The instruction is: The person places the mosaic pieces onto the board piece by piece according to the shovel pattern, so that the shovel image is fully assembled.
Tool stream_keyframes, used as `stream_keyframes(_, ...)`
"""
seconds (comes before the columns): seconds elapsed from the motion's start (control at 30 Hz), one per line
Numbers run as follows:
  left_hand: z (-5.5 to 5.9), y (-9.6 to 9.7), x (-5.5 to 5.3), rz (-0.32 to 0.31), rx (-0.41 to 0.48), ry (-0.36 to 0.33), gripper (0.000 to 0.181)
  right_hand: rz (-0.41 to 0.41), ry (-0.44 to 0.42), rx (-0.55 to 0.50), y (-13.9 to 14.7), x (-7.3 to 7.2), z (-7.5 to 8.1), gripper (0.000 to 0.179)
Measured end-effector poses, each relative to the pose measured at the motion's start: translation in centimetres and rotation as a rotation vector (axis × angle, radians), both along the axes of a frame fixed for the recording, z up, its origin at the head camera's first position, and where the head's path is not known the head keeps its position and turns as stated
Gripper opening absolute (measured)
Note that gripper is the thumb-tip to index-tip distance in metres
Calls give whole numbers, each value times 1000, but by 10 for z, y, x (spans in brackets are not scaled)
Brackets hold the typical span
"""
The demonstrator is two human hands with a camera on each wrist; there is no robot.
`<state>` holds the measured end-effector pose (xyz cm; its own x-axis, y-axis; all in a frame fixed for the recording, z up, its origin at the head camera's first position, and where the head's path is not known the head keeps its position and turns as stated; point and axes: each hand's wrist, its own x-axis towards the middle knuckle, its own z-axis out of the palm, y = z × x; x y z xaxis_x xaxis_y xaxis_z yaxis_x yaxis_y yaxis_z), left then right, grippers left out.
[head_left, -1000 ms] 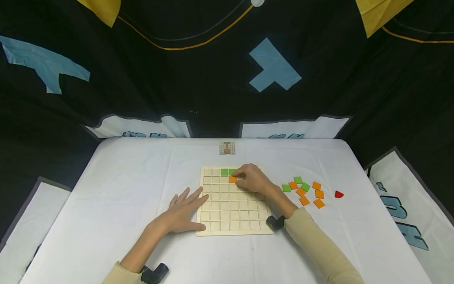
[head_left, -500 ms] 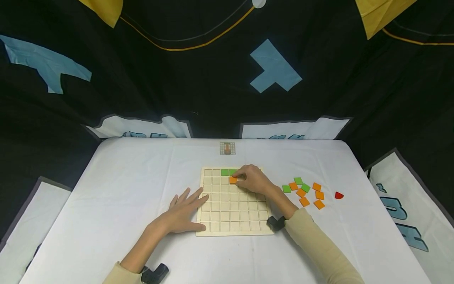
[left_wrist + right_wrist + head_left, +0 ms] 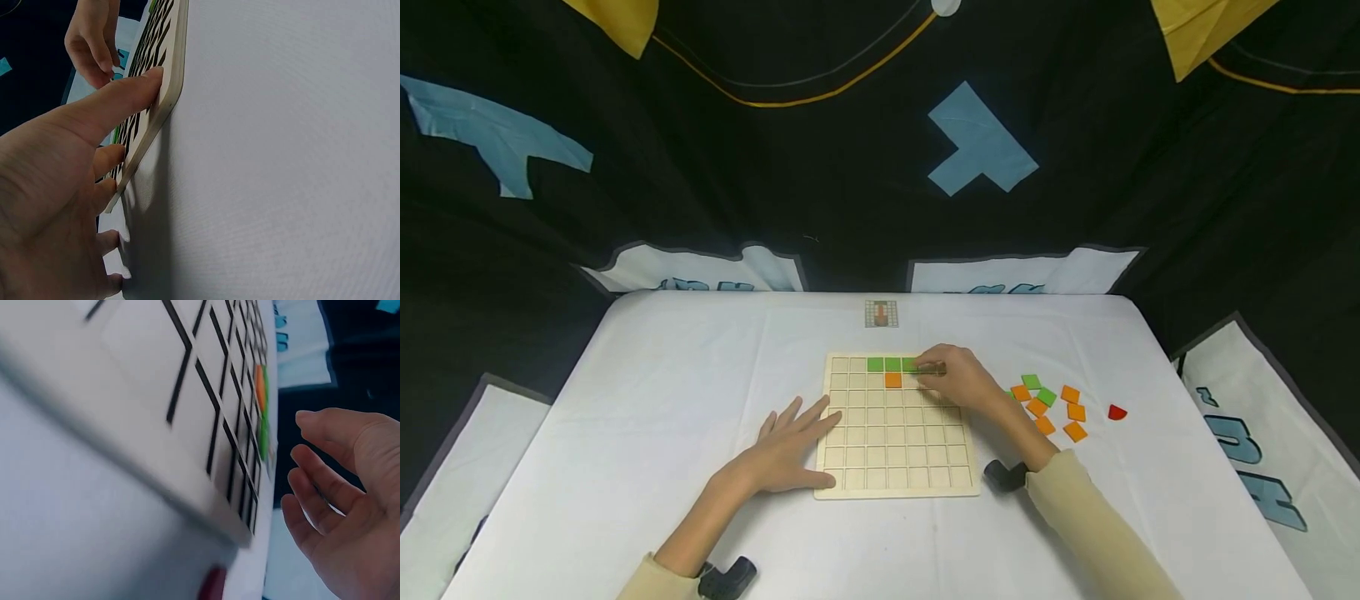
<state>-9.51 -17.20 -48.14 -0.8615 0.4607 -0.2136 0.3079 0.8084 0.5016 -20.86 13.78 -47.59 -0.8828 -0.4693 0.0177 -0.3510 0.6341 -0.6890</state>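
In the head view a pale wooden grid board lies flat on the white table. Three green square tiles sit side by side in its far row, and an orange square tile lies below the middle one. My left hand rests with spread fingers on the board's left edge; its thumb lies on the near corner in the left wrist view. Above the board's far right part is my right hand, close to the rightmost green tile. The right wrist view shows that hand with parted, loosely bent fingers and nothing between them.
Loose orange tiles and green tiles lie scattered right of the board, several partly behind the right forearm. Farther right is a red rounded piece. A small card with a grid picture lies at the table's far edge.
My right hand has shifted a little right and away from the row, uncovering the third green tile and the whole orange tile. The left hand has stayed in place.
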Motion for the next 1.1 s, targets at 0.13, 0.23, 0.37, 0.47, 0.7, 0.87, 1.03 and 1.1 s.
stream_keyframes(0.13,-1,0,-1,4,-2,-4,91,-50,28,-27,20,6,8,26)
stream_keyframes(0.23,-2,0,-1,6,-2,-5,91,-102,43,-46,38,11,13,27)
stream_keyframes(0.37,-2,0,-1,2,2,-5,91,-164,47,-83,63,19,16,28)
stream_keyframes(0.47,-2,0,-1,1,6,-8,91,-208,66,-89,83,25,16,30)
stream_keyframes(0.7,-1,1,-1,11,5,-12,91,-328,45,-67,126,43,18,35)
stream_keyframes(0.87,0,-1,0,-6,6,-8,90,-377,46,-60,155,53,10,38)
stream_keyframes(1.03,0,-2,-1,-13,10,-7,91,-438,4,-11,175,62,4,42)
stream_keyframes(1.1,-1,-2,-1,-11,13,-9,91,-461,-28,6,180,64,2,44)
